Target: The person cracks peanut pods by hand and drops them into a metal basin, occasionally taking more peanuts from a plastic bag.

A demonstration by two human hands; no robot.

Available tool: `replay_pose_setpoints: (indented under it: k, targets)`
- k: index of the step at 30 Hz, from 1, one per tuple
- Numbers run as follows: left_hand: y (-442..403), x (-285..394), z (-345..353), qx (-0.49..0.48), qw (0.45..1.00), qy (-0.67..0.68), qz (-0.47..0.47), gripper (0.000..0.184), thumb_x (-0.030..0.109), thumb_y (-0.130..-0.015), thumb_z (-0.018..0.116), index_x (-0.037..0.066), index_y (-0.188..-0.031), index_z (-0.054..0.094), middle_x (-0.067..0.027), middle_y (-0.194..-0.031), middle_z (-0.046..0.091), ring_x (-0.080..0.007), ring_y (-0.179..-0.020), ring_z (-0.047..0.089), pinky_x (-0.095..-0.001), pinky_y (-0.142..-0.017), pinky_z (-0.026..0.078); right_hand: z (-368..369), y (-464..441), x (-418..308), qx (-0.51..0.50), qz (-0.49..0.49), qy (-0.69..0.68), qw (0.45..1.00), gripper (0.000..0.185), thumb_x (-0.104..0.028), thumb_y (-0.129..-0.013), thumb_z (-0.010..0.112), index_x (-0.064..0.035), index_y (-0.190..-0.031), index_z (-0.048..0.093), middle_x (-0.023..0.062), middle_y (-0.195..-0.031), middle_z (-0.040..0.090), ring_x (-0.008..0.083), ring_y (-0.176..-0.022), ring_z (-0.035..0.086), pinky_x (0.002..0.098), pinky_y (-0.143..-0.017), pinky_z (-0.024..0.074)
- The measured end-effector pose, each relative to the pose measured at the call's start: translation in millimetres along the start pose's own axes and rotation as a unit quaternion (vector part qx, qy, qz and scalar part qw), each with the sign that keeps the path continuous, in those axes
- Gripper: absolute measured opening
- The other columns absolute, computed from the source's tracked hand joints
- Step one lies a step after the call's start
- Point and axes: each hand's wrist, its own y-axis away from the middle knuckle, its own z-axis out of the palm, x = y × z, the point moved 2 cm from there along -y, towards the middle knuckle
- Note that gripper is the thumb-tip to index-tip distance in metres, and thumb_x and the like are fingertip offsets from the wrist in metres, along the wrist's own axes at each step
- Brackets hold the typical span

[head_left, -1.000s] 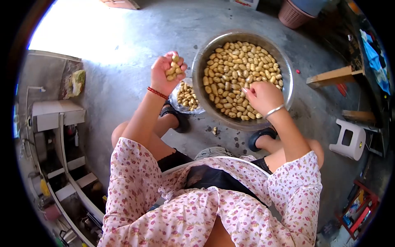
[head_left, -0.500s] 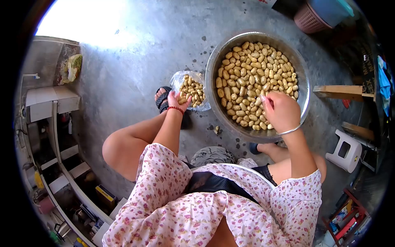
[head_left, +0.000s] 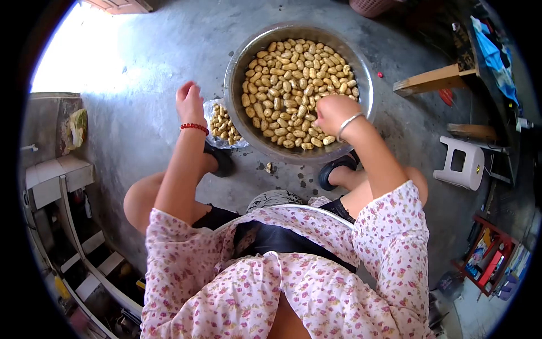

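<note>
A wide metal basin (head_left: 364, 59) full of peanuts in their shells (head_left: 288, 85) stands on the floor in front of me. My right hand (head_left: 334, 113), with a silver bangle at the wrist, is over the basin's right side, its fingers closed and pointing down at the peanuts; what they hold, if anything, is hidden. My left hand (head_left: 191, 104), with a red bead bracelet, is raised left of the basin with curled fingers, and no peanuts show in it. Beside it lies a clear plastic bag (head_left: 217, 141) holding more peanuts.
Loose bits (head_left: 269, 168) lie on the wet-spotted floor near my feet. A white stool (head_left: 460, 163) and a wooden beam (head_left: 429, 79) are on the right, above a red rack (head_left: 488, 257). Shelving (head_left: 62, 172) lines the left side.
My left hand has lifted from the bag, where it was open with peanuts on it; none show now. My right hand stays over the basin. The view has shifted.
</note>
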Motion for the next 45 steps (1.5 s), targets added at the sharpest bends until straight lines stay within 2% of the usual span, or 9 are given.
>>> replay_pose_setpoints:
  k: [6, 12, 22, 27, 33, 35, 40, 42, 45]
  targets:
    - [92.2, 73.7, 45.1, -0.503, 0.857, -0.097, 0.056, 0.021, 0.001, -0.088, 0.048, 0.003, -0.107, 0.058, -0.0032, -0.100, 0.061, -0.0118, -0.093, 0.057, -0.0257, -0.076, 0.047, 59.5, -15.0, -21.6, 0.003, -0.118, -0.014, 0.993, 0.020, -0.016, -0.074, 0.071, -0.0015, -0.087, 0.069, 0.0185, -0.092, 0.067, 0.0321, -0.088, 0.065, 0.0391, -0.077, 0.0514]
    - [141.4, 42.2, 66.4, -0.590, 0.723, -0.307, 0.187, 0.020, 0.010, -0.084, 0.054, 0.002, -0.101, 0.060, -0.0111, -0.095, 0.062, -0.0204, -0.083, 0.061, -0.0322, -0.077, 0.051, 57.0, -26.3, -8.5, 0.172, -0.034, 0.002, 0.985, 0.015, -0.007, -0.069, 0.067, -0.0034, -0.083, 0.068, 0.0193, -0.093, 0.066, 0.0324, -0.087, 0.065, 0.0391, -0.075, 0.0530]
    - [128.8, 0.4, 87.1, -0.551, 0.601, -0.516, 0.263, 0.021, 0.015, -0.078, 0.056, 0.000, -0.092, 0.063, -0.0187, -0.082, 0.063, -0.0359, -0.084, 0.060, -0.0428, -0.080, 0.048, 59.7, -42.4, 0.3, 0.010, -0.018, -0.179, 0.984, 0.014, -0.013, -0.084, 0.057, -0.0016, -0.090, 0.062, 0.0184, -0.088, 0.064, 0.0343, -0.080, 0.063, 0.0409, -0.070, 0.0507]
    - [117.3, 8.2, 95.1, -0.541, 0.706, -0.415, 0.189, 0.021, 0.007, -0.080, 0.054, 0.001, -0.098, 0.063, -0.0184, -0.084, 0.065, -0.0295, -0.079, 0.064, -0.0360, -0.072, 0.050, 41.6, -29.1, 3.6, -0.087, 0.074, -0.701, 0.704, 0.027, -0.029, -0.098, 0.044, -0.0043, -0.101, 0.055, 0.0018, -0.073, 0.052, 0.0053, -0.048, 0.038, 0.0204, -0.039, 0.0287]
    - [124.8, 25.6, 98.2, -0.478, 0.858, -0.166, -0.088, 0.021, 0.013, -0.091, 0.051, 0.000, -0.104, 0.059, -0.0065, -0.082, 0.063, -0.0139, -0.078, 0.058, -0.0278, -0.071, 0.047, 39.3, -19.4, 1.8, -0.162, 0.027, -0.809, 0.565, 0.032, -0.036, -0.097, 0.043, -0.0057, -0.090, 0.052, 0.0022, -0.067, 0.049, 0.0080, -0.046, 0.041, 0.0215, -0.039, 0.0310]
    - [135.0, 37.4, 99.2, -0.473, 0.870, -0.046, -0.131, 0.024, 0.021, -0.097, 0.048, 0.003, -0.109, 0.057, -0.0053, -0.077, 0.058, -0.0124, -0.071, 0.054, -0.0286, -0.067, 0.046, 41.2, -20.1, -2.8, -0.133, 0.002, -0.803, 0.582, 0.034, -0.038, -0.097, 0.043, -0.0063, -0.090, 0.053, 0.0027, -0.066, 0.051, 0.0095, -0.046, 0.044, 0.0228, -0.039, 0.0337]
    - [132.7, 39.8, 96.1, -0.422, 0.805, -0.245, 0.337, 0.021, 0.022, -0.094, 0.049, 0.004, -0.092, 0.057, -0.0122, -0.069, 0.059, -0.0259, -0.062, 0.057, -0.0375, -0.058, 0.045, 33.7, -12.1, -16.4, 0.002, 0.047, -0.706, 0.707, 0.046, -0.041, -0.097, 0.039, -0.0038, -0.079, 0.060, 0.0076, -0.061, 0.055, 0.0181, -0.048, 0.052, 0.0318, -0.042, 0.0416]
    - [140.2, 44.3, 92.4, -0.380, 0.768, -0.301, 0.418, 0.024, 0.024, -0.093, 0.050, 0.003, -0.082, 0.056, -0.0151, -0.065, 0.057, -0.0330, -0.060, 0.057, -0.0424, -0.056, 0.045, 28.8, -14.9, -20.7, 0.250, -0.008, -0.419, 0.873, 0.049, -0.033, -0.096, 0.042, 0.0001, -0.065, 0.060, 0.0198, -0.055, 0.053, 0.0362, -0.054, 0.055, 0.0436, -0.051, 0.0434]
    - [150.5, 28.7, 95.7, -0.404, 0.907, -0.095, -0.065, 0.033, 0.023, -0.097, 0.043, 0.001, -0.073, 0.051, -0.0054, -0.056, 0.049, -0.0213, -0.043, 0.046, -0.0366, -0.045, 0.038, 16.1, -1.0, -35.8, 0.443, -0.071, -0.253, 0.857, 0.043, -0.026, -0.095, 0.043, -0.0054, -0.060, 0.058, 0.0166, -0.058, 0.057, 0.0353, -0.054, 0.057, 0.0430, -0.050, 0.0443]
